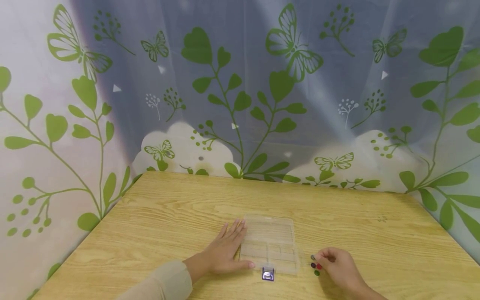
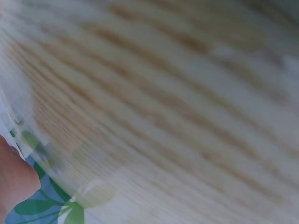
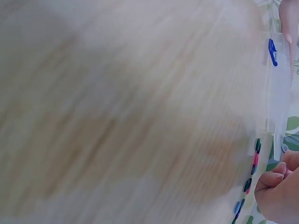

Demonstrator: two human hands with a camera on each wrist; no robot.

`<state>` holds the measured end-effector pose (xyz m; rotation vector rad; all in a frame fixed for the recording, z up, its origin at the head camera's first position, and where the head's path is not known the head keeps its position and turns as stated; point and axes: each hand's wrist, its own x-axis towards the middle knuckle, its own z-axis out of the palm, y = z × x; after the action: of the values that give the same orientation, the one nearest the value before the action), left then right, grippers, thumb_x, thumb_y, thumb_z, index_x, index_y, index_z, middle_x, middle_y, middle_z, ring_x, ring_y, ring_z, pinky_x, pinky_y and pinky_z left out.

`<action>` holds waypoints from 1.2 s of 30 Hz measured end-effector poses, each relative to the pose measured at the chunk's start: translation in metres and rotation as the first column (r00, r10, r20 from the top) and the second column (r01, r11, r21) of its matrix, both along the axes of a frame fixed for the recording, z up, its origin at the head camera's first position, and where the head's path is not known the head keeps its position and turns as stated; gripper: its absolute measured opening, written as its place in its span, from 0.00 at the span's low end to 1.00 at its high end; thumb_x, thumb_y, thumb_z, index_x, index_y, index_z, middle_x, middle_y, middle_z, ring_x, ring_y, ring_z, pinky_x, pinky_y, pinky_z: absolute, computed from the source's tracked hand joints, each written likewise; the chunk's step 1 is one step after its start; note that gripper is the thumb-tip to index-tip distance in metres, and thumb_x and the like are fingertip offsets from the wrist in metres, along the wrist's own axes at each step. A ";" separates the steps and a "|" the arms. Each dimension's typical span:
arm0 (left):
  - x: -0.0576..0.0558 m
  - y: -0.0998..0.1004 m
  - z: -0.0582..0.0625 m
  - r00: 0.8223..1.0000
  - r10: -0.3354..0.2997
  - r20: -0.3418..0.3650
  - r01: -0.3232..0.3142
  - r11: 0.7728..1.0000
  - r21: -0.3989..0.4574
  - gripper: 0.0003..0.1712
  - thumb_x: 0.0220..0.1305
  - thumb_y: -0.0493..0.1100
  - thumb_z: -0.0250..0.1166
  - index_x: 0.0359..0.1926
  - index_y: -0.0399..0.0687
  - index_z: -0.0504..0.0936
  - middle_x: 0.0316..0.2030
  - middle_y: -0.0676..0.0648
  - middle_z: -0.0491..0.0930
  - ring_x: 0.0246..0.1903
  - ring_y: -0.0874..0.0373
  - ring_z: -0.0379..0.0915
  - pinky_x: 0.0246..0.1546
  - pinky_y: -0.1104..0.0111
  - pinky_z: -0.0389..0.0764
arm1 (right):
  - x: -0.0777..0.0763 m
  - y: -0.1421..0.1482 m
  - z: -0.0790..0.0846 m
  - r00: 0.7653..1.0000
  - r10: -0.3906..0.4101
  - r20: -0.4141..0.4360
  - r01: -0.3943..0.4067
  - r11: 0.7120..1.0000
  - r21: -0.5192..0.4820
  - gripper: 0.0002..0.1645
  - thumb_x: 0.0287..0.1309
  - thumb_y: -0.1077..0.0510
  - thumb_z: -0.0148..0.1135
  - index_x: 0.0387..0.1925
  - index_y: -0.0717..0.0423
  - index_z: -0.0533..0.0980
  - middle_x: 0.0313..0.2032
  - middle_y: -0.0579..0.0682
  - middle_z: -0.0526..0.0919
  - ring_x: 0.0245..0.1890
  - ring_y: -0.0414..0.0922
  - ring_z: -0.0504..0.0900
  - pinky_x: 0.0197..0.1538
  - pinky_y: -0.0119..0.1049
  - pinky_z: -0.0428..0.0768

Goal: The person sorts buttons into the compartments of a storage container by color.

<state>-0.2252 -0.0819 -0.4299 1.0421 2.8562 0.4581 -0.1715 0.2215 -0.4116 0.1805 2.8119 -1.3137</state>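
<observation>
A clear plastic compartment box lies on the wooden table, with a blue-edged clip at its near side. My left hand rests flat along the box's left edge, fingers spread and straight, thumb at the near left corner. To the right of the box, my right hand pinches a small greyish-blue button between thumb and fingertips. Right beside those fingertips lie a dark button, a red button and a green button. The right wrist view shows several buttons in a row near the hand.
The wood-grain table stretches out behind and to both sides of the box. A curtain printed with leaves and butterflies hangs along the table's back and sides. Faint small marks show on the table at the far right.
</observation>
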 end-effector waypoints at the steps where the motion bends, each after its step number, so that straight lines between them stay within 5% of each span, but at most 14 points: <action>1: 0.000 0.000 0.000 1.000 -0.001 0.000 0.001 1.000 0.001 0.55 0.59 0.71 0.48 0.71 0.38 0.44 0.73 0.40 0.38 0.73 0.47 0.31 0.71 0.50 0.38 | 0.000 -0.001 0.000 1.000 -0.003 -0.002 0.003 1.000 -0.007 0.08 0.60 0.61 0.56 0.32 0.63 0.77 0.28 0.48 0.81 0.32 0.40 0.75 0.33 0.26 0.74; 15: 0.001 0.000 0.002 1.000 -0.002 0.018 0.002 1.000 -0.007 0.55 0.59 0.72 0.49 0.72 0.38 0.44 0.73 0.41 0.38 0.73 0.47 0.32 0.71 0.49 0.40 | -0.006 -0.016 0.004 0.999 -0.045 0.001 0.045 0.997 -0.064 0.09 0.60 0.61 0.56 0.34 0.65 0.77 0.24 0.49 0.78 0.23 0.41 0.72 0.24 0.28 0.70; 36: 0.002 -0.001 0.004 1.000 0.007 0.027 -0.007 1.000 -0.002 0.55 0.59 0.71 0.49 0.71 0.38 0.45 0.73 0.41 0.39 0.73 0.48 0.32 0.71 0.49 0.39 | -0.016 -0.041 0.014 1.000 -0.018 -0.007 0.017 0.993 -0.113 0.10 0.60 0.60 0.56 0.35 0.66 0.77 0.28 0.51 0.76 0.27 0.41 0.68 0.23 0.27 0.67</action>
<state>-0.2232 -0.0824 -0.4259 1.0178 2.8375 0.4660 -0.1878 0.1809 -0.3971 0.1976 2.7388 -1.4762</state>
